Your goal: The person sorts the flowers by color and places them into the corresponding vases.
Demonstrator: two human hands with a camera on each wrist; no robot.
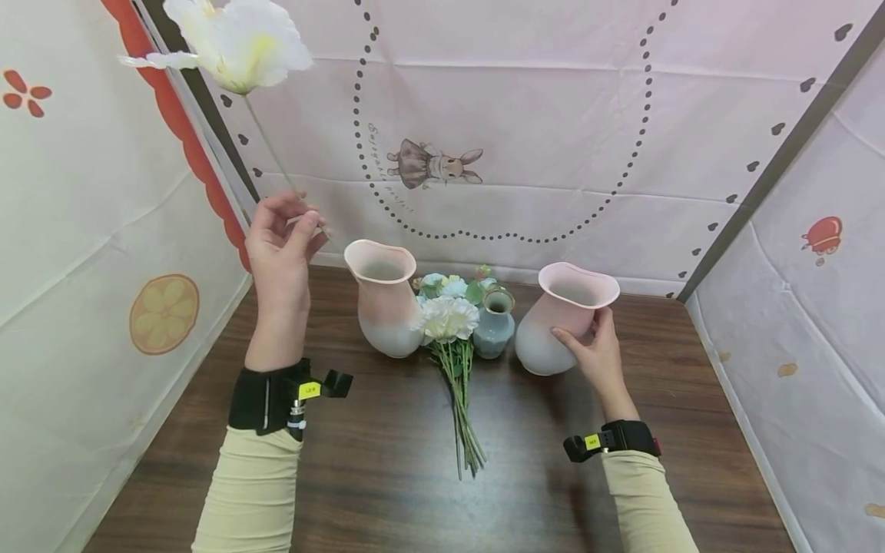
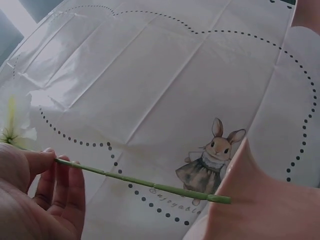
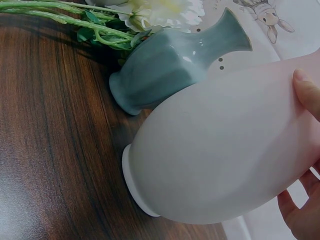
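My left hand (image 1: 282, 242) pinches the green stem (image 2: 145, 184) of a large white flower (image 1: 245, 46) between thumb and fingers. The bloom is up at the upper left, and the stem's lower end overlaps the left vase in the left wrist view. That pink-and-white vase (image 1: 387, 315) with a wavy rim stands just right of and below this hand. On the right, my right hand (image 1: 596, 349) grips a similar pink-and-white vase (image 3: 215, 145) around its narrower upper part, thumb on the near side. Its base is at the tabletop.
Between the two vases stands a small blue-green glazed vase (image 1: 494, 330). Beside it a bunch of flowers (image 1: 448, 316), white and pale blue, lies with stems toward me on the dark wooden table (image 1: 387, 476). Printed cloth walls (image 1: 525, 138) enclose the back and sides.
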